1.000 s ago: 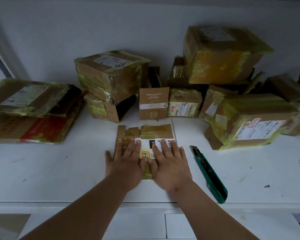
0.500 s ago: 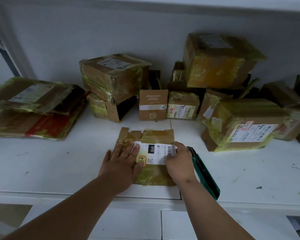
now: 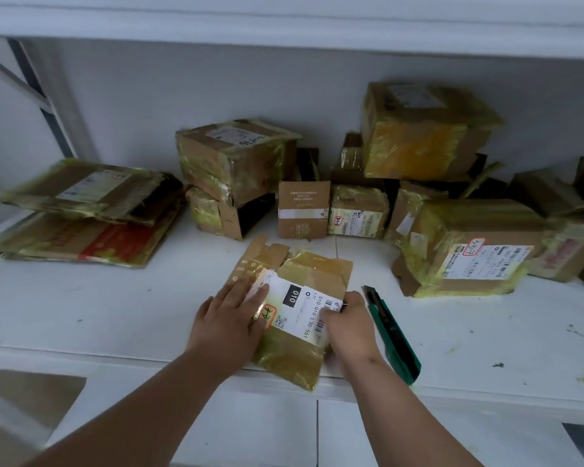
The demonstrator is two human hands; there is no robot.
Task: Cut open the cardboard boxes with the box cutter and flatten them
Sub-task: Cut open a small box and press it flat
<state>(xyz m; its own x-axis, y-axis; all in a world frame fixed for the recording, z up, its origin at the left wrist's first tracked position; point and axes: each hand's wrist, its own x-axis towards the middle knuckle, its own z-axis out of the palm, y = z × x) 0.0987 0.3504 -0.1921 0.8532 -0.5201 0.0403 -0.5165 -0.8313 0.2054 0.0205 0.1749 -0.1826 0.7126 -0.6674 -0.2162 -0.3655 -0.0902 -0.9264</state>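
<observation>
Cardboard flattened box, two hands, one cutter

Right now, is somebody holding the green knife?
No, the green box cutter lies on the white shelf beside the right hand, which grips the flattened box instead.

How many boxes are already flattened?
3: the flattened box pressed by the left hand, gripped by the right hand, plus a labelled one atop a red-printed one at left. Others may be hidden.
</observation>
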